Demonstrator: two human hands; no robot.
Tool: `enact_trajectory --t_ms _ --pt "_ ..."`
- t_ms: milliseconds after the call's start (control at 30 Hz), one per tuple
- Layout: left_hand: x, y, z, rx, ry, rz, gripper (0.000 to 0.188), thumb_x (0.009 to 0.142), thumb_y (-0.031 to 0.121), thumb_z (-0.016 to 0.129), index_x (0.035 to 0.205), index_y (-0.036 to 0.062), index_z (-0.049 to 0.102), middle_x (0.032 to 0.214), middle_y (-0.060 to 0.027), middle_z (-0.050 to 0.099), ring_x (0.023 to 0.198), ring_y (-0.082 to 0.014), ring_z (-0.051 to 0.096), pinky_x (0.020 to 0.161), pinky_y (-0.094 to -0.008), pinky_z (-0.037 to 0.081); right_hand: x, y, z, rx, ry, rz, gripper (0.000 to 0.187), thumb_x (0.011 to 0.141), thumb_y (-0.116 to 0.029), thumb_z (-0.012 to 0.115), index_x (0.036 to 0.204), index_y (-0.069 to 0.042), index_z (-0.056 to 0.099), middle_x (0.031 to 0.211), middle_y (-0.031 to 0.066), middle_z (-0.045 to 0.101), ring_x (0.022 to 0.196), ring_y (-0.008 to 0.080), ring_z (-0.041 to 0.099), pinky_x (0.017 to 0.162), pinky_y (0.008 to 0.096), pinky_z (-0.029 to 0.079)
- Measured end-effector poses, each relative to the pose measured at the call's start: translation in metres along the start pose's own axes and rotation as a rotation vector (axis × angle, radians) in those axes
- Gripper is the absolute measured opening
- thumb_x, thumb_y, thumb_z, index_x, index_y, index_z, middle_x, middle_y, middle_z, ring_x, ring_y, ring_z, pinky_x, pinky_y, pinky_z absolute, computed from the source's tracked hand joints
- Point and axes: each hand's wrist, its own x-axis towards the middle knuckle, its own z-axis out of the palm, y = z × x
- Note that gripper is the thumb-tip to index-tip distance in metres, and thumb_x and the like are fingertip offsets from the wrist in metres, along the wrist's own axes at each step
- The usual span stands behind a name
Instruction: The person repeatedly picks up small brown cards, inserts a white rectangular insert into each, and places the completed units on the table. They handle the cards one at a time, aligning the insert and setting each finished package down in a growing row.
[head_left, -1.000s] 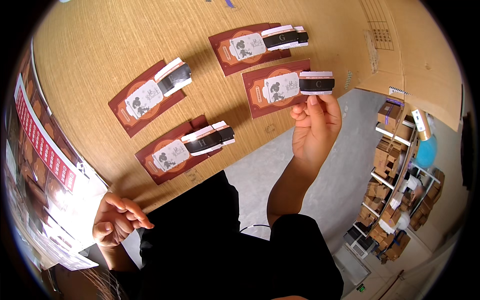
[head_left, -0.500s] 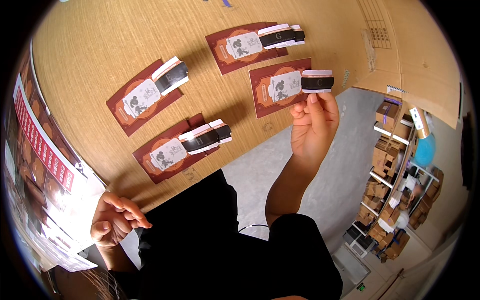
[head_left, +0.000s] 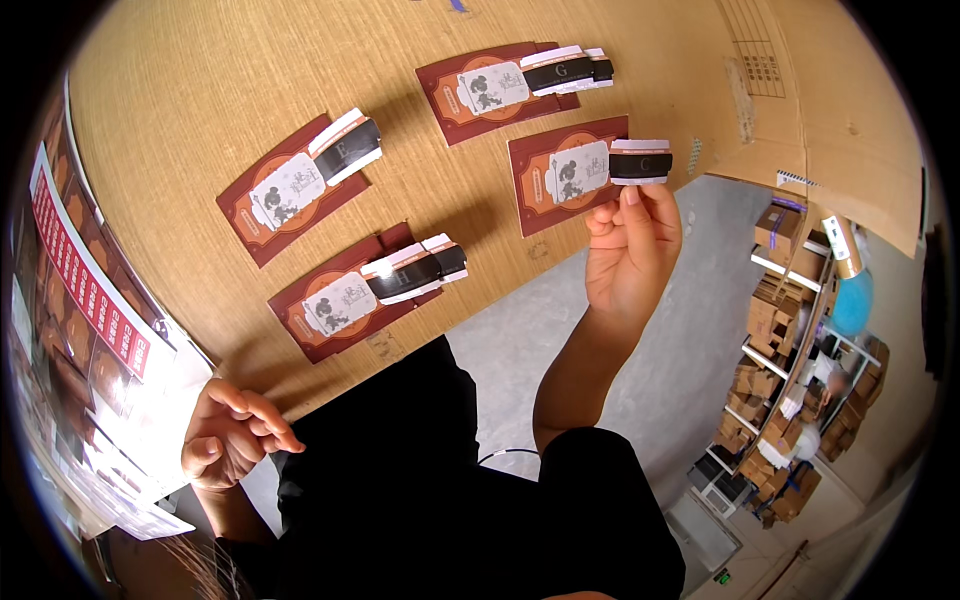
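My right hand [head_left: 632, 250] pinches the lower edge of a paper slip [head_left: 641, 164] with a black band and white edges, thumb in front. The slip sits at the right end of a dark red printed card [head_left: 522, 190] with a pale grey picture panel. Near the table's left front corner my left hand [head_left: 235, 437] is palm up, its fingers loosely curled and apart, holding nothing. Three similar dark red cards lie on the table: an upper one [head_left: 440, 104], a left one [head_left: 253, 239] and a lower one [head_left: 301, 330]. Each bears a black-banded slip at its right end.
A wooden table [head_left: 190, 110] carries the cards. Cardboard [head_left: 850, 130] stands along its right side. At the left edge are glossy printed sheets with a red strip [head_left: 90, 270]. Beyond the grey floor [head_left: 520, 330], shelves hold several brown boxes [head_left: 770, 312].
The view has shifted slightly. The card at my right hand has moved a little to the right together with that hand. My left hand has stayed nearly still.
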Motion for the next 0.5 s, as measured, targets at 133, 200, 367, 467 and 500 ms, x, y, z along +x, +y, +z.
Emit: enact_trajectory --t_ms 133,200,367,467,500 --pt "0.000 0.000 0.001 -0.006 0.001 0.000 0.036 0.080 0.016 0.050 0.105 -0.0024 0.031 0.099 -0.0334 0.044 0.095 -0.0462 0.051 0.082 -0.0539 0.043 -0.002 -0.002 -0.001 -0.117 -0.016 -0.012 0.009 0.081 0.000 0.051 0.089 0.002 0.054 0.074 0.0082 0.058 0.056 0.0139 0.057 0.048 0.0238 0.046" --pt "0.001 0.000 0.001 -0.006 -0.001 -0.005 0.037 0.081 0.016 0.051 0.105 -0.0022 0.031 0.099 -0.0334 0.044 0.095 -0.0462 0.051 0.082 -0.0538 0.043 -0.004 -0.004 -0.001 -0.269 0.026 0.004 0.007 0.081 0.000 0.052 0.087 0.002 0.054 0.071 0.0081 0.058 0.052 0.0133 0.057 0.044 0.0225 0.044" --pt "0.000 0.001 0.000 -0.008 -0.010 -0.020 0.035 0.081 0.017 0.051 0.105 -0.0011 0.031 0.100 -0.0330 0.044 0.097 -0.0462 0.050 0.084 -0.0540 0.042 -0.010 -0.003 -0.009 -0.450 0.056 -0.008 0.004 0.080 0.000 0.055 0.083 0.003 0.054 0.065 0.0078 0.056 0.044 0.0112 0.053 0.038 0.0204 0.039" --pt "0.000 0.001 0.000 -0.008 -0.014 -0.026 0.034 0.081 0.017 0.050 0.104 -0.0006 0.032 0.100 -0.0328 0.044 0.097 -0.0461 0.050 0.084 -0.0540 0.041 -0.013 -0.005 -0.004 -0.548 0.062 -0.021 0.004 0.079 0.001 0.055 0.082 0.003 0.054 0.063 0.0069 0.055 0.041 0.0101 0.051 0.037 0.0199 0.038" --pt "0.001 0.001 0.000 -0.008 -0.015 -0.027 0.034 0.081 0.017 0.050 0.104 -0.0004 0.032 0.101 -0.0327 0.044 0.096 -0.0461 0.050 0.084 -0.0540 0.041 -0.013 -0.006 -0.003 -0.585 0.059 -0.025 0.004 0.079 0.001 0.055 0.082 0.003 0.054 0.062 0.0066 0.055 0.041 0.0097 0.050 0.037 0.0197 0.037"
